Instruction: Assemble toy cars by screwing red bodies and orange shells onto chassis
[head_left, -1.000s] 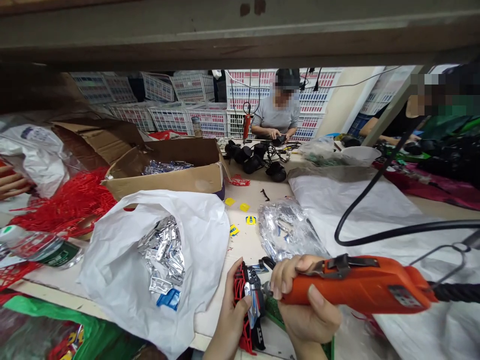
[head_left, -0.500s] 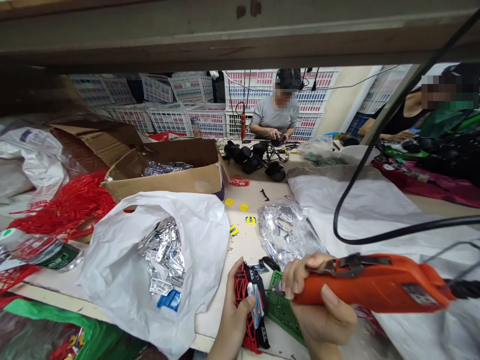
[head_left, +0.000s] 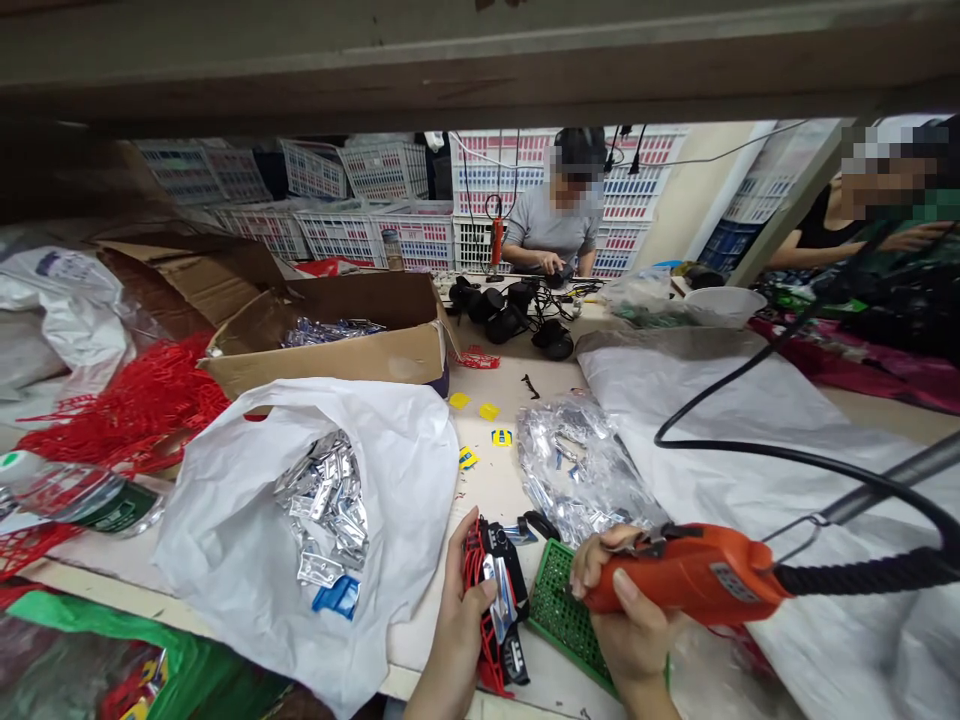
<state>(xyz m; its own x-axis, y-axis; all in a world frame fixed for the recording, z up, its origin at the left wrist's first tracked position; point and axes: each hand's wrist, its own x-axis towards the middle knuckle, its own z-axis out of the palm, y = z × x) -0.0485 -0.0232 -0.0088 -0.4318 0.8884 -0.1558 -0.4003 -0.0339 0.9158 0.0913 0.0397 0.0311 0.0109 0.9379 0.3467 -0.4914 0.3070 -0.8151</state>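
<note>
In my left hand (head_left: 463, 615) is a black part with red lattice and a shiny silver piece (head_left: 499, 600), held tilted near the table's front edge, thumb on the silver. My right hand (head_left: 626, 610) is wrapped around an orange electric screwdriver (head_left: 697, 575), whose tip is hidden behind my fingers. The tool is apart from the black and red part. Between and below the hands lies a green perforated tray (head_left: 566, 610) with small bits in it. A white plastic bag (head_left: 409, 480) full of silver metal plates (head_left: 330, 510) stands open left of my left hand.
A clear bag of silver parts (head_left: 577, 470) lies ahead. Behind the white bag sits a cardboard box (head_left: 337, 357); red lattice pieces (head_left: 135, 405) lie left. The screwdriver's black cable (head_left: 750, 447) loops at right. Two people work across the table. A beam (head_left: 450, 85) hangs overhead.
My right hand has drawn the screwdriver back from the black and red part, and the tool's rear has swung left and down. The left hand has shifted slightly left, still holding the part.
</note>
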